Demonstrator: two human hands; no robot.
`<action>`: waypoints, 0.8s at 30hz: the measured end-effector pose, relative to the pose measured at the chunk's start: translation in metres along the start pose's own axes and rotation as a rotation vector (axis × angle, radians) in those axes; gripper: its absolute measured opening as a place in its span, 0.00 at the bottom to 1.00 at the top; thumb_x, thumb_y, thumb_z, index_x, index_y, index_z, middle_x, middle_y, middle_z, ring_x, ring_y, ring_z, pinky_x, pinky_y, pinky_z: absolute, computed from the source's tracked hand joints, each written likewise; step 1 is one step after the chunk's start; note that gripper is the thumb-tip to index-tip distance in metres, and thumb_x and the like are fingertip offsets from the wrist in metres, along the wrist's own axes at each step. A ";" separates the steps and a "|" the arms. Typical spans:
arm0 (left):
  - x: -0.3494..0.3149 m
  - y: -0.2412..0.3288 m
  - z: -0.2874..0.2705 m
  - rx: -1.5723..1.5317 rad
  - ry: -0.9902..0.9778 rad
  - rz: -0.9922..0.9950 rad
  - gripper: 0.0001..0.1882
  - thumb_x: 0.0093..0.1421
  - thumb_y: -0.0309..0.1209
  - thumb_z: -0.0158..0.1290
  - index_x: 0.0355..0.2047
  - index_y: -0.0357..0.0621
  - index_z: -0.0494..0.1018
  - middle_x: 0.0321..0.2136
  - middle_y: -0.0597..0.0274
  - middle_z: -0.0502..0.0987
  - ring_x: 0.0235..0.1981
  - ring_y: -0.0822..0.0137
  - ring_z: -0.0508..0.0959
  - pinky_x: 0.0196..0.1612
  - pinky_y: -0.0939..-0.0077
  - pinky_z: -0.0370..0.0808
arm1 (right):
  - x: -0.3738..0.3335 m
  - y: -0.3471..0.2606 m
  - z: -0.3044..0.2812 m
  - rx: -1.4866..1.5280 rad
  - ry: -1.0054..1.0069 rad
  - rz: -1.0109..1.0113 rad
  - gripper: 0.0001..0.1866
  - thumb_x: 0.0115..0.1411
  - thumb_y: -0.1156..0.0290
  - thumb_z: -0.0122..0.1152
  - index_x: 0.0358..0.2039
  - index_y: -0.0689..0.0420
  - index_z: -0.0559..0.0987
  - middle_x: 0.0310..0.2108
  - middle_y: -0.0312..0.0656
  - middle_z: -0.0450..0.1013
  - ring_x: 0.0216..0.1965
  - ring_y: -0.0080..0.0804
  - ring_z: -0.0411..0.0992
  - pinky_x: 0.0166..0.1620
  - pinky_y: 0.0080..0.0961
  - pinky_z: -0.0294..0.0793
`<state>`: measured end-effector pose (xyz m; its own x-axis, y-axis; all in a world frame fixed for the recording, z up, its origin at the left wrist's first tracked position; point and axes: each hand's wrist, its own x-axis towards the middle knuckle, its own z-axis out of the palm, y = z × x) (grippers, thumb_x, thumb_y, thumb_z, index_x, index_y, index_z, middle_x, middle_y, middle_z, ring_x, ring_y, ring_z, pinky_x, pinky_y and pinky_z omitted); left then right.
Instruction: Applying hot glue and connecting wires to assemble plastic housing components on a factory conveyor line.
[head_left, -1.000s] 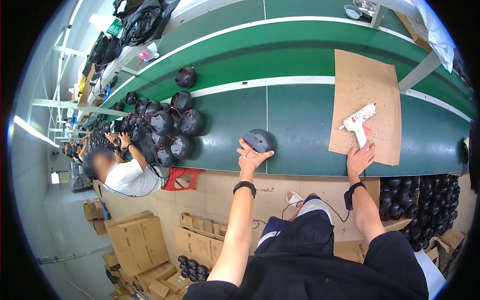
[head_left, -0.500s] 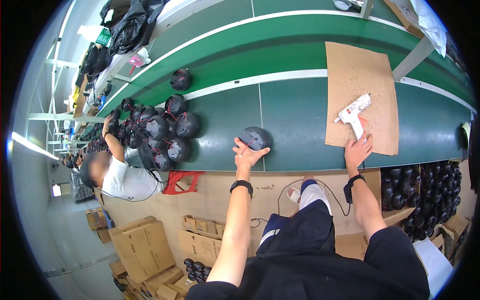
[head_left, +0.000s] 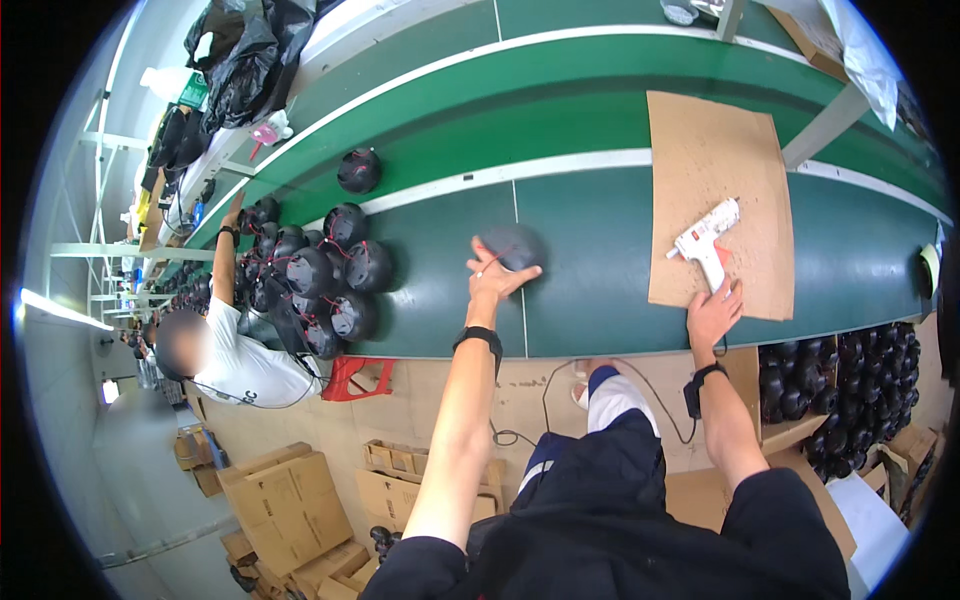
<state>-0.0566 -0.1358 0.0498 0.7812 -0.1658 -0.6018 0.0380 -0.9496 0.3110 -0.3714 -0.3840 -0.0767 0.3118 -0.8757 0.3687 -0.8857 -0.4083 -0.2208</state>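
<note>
A black dome-shaped housing (head_left: 515, 246) rests on the green bench in front of me, its surface smeared by motion. My left hand (head_left: 497, 275) grips it from the near side, thumb to the right and fingers round the left. Further right, a white hot glue gun (head_left: 707, 238) with an orange trigger lies on a flat cardboard sheet (head_left: 715, 150), nozzle pointing left. Around the lower end of its handle curl the fingers of my right hand (head_left: 714, 312).
Many black round housings with red wires (head_left: 310, 270) crowd the bench at left; one more (head_left: 359, 171) sits on the green strip behind. A co-worker (head_left: 250, 345) reaches over there. Racks of black parts (head_left: 840, 395) stand below the bench at right. A cable hangs by my legs.
The black housing has turned under my left hand, and its flat face and red wire no longer show. My right hand stays at the glue gun's handle. The co-worker's arm has reached farther out.
</note>
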 end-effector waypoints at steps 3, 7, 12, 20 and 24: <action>0.022 0.009 -0.010 -0.214 -0.234 0.280 0.75 0.43 0.50 0.72 0.71 0.46 0.24 0.59 0.35 0.64 0.42 0.53 0.82 0.39 0.66 0.84 | -0.002 0.000 0.003 -0.018 -0.007 0.003 0.32 0.56 0.67 0.52 0.63 0.55 0.65 0.65 0.57 0.59 0.64 0.53 0.60 0.67 0.52 0.55; 0.069 -0.008 -0.055 -0.325 -0.519 0.297 0.53 0.54 0.40 0.67 0.70 0.40 0.45 0.53 0.43 0.74 0.37 0.61 0.83 0.37 0.67 0.83 | -0.002 0.008 -0.001 -0.027 -0.019 -0.007 0.32 0.56 0.67 0.52 0.64 0.56 0.64 0.65 0.57 0.59 0.64 0.54 0.60 0.67 0.51 0.55; 0.206 -0.081 -0.162 0.142 0.392 0.293 0.22 0.50 0.41 0.65 0.43 0.43 0.78 0.38 0.53 0.82 0.40 0.57 0.83 0.45 0.62 0.78 | 0.006 -0.011 0.002 -0.029 -0.058 -0.029 0.32 0.56 0.68 0.52 0.63 0.59 0.64 0.65 0.57 0.58 0.63 0.55 0.60 0.67 0.52 0.55; 0.300 -0.112 -0.249 0.397 0.652 0.234 0.24 0.52 0.34 0.62 0.50 0.46 0.74 0.48 0.53 0.74 0.48 0.46 0.76 0.52 0.51 0.75 | 0.005 -0.004 -0.003 -0.044 -0.086 -0.012 0.33 0.56 0.71 0.51 0.64 0.61 0.62 0.67 0.58 0.56 0.66 0.56 0.57 0.67 0.51 0.52; 0.307 -0.098 -0.225 0.371 0.672 0.204 0.24 0.52 0.36 0.65 0.47 0.45 0.70 0.47 0.53 0.74 0.49 0.47 0.76 0.49 0.50 0.76 | 0.003 -0.005 -0.008 -0.068 -0.096 -0.001 0.34 0.56 0.72 0.50 0.65 0.62 0.62 0.67 0.58 0.56 0.66 0.57 0.56 0.68 0.50 0.51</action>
<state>0.3198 -0.0338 0.0000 0.9637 -0.2624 0.0498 -0.2640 -0.9640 0.0305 -0.3689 -0.3828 -0.0677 0.3414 -0.8974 0.2796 -0.9056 -0.3937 -0.1579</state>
